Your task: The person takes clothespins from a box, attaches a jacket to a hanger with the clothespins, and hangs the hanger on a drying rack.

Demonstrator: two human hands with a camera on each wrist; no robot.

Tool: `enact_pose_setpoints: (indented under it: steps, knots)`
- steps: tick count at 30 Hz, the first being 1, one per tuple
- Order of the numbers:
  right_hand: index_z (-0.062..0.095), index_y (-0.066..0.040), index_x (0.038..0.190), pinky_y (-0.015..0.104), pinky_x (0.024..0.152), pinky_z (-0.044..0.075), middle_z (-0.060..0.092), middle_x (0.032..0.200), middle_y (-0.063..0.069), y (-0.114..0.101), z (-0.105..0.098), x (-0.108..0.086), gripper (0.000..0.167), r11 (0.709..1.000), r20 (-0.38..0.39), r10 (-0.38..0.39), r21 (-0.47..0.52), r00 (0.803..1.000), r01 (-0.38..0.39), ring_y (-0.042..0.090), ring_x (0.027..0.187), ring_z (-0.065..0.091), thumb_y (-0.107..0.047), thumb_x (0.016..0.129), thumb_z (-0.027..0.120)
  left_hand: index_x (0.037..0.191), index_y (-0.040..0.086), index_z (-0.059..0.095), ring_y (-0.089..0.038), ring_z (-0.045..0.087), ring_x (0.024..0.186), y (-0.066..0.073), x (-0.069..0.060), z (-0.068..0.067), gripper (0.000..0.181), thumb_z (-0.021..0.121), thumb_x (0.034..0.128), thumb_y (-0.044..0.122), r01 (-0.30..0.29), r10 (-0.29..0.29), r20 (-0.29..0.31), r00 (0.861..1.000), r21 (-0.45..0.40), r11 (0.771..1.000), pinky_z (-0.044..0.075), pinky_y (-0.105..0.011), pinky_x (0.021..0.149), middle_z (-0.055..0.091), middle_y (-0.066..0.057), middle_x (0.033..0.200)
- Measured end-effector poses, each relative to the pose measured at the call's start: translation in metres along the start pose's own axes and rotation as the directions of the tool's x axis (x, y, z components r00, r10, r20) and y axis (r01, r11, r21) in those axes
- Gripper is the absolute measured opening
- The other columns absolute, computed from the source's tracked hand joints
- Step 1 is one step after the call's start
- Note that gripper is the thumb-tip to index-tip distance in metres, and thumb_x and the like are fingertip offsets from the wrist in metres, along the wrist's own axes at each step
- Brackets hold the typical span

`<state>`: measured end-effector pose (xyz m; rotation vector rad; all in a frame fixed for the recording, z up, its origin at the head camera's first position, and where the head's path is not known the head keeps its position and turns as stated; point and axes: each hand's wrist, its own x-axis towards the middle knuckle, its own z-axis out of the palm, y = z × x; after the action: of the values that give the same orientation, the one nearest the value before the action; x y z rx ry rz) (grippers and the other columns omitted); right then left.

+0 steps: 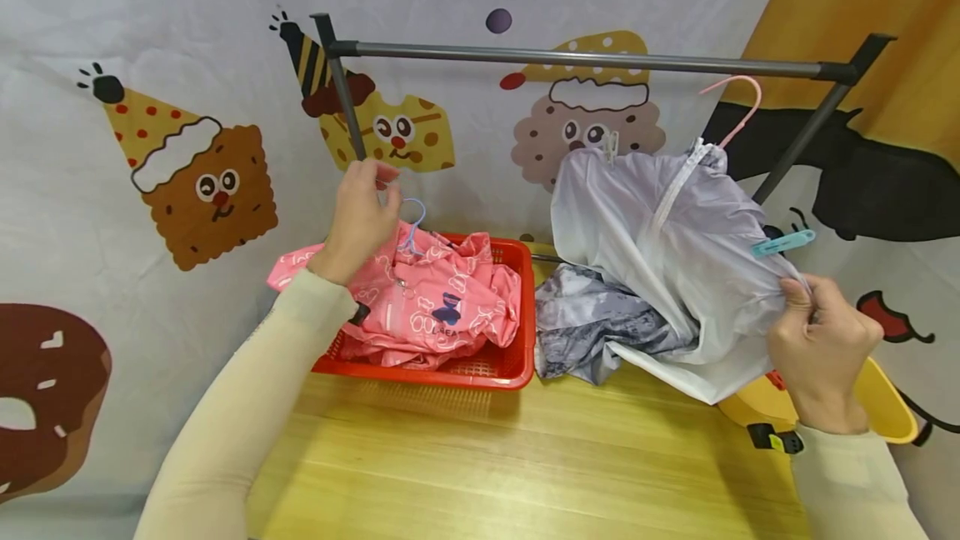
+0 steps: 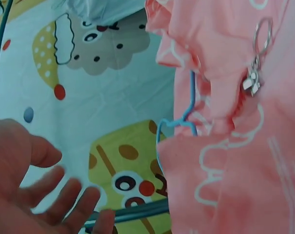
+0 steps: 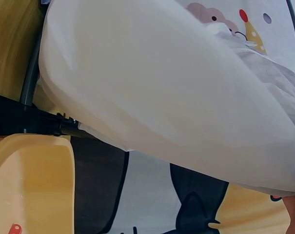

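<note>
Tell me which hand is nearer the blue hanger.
Left. The left hand is just beside the blue hanger; the right hand is well to its right, gripping the pale garment.

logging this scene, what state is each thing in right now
Left hand: fingers relaxed, empty
Right hand: gripping the pale garment
Pale garment: wrinkled, partly spread
Pink hanger: hook exposed
Blue hanger: inside pink garment, hook exposed
Pink garment: crumpled in red basket
Red basket: upright, holding clothes
Grey patterned fabric: crumpled
Rack: standing
</note>
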<state>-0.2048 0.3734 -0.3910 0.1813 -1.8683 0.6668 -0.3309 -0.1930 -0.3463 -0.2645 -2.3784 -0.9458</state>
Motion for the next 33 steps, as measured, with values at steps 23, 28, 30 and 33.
enact_pose_setpoints:
  steps: [23,28,30,33]
  knots:
    - [0.074,0.024,0.106,-0.008,0.079,0.034,0.065,0.077,0.042,0.0,-0.003,-0.001,0.034,1.0,-0.002,-0.006,-0.002,1.0,0.006,-0.039,0.091,0.043,-0.01,0.111,0.076,0.176,0.007,0.026,-0.043,0.061,0.135,-0.027,0.036,-0.019,0.073,0.065,0.1202,0.034,0.272,-0.267,0.062,0.962,-0.108,0.956,0.056,-0.059,0.117,0.056,-0.029,0.157]
    - [0.074,0.024,0.105,-0.008,0.079,0.033,0.066,0.078,0.043,0.0,-0.003,-0.002,0.033,1.0,-0.004,-0.007,-0.005,1.0,0.007,-0.039,0.091,0.043,-0.009,0.111,0.077,0.176,0.007,0.028,-0.041,0.066,0.124,-0.027,0.038,-0.02,0.071,0.062,0.1215,0.038,0.301,-0.291,0.094,0.952,-0.114,0.947,0.061,-0.059,0.11,0.061,-0.028,0.152]
    - [0.075,0.024,0.106,-0.008,0.079,0.033,0.066,0.077,0.042,0.0,-0.004,-0.002,0.033,1.0,0.0,-0.008,-0.008,1.0,0.008,-0.039,0.091,0.043,-0.009,0.111,0.077,0.175,0.006,0.03,-0.041,0.066,0.124,-0.027,0.039,-0.02,0.07,0.06,0.1219,0.039,0.303,-0.292,0.097,0.951,-0.118,0.946,0.061,-0.06,0.111,0.062,-0.028,0.152]
    - [0.075,0.024,0.106,-0.008,0.079,0.033,0.066,0.076,0.042,0.0,-0.004,-0.002,0.034,1.0,0.001,-0.01,-0.009,1.0,0.01,-0.039,0.091,0.043,-0.01,0.111,0.077,0.173,0.005,0.034,-0.042,0.067,0.125,-0.026,0.04,-0.02,0.065,0.059,0.1226,0.038,0.303,-0.293,0.091,0.952,-0.126,0.945,0.062,-0.061,0.113,0.062,-0.028,0.153]
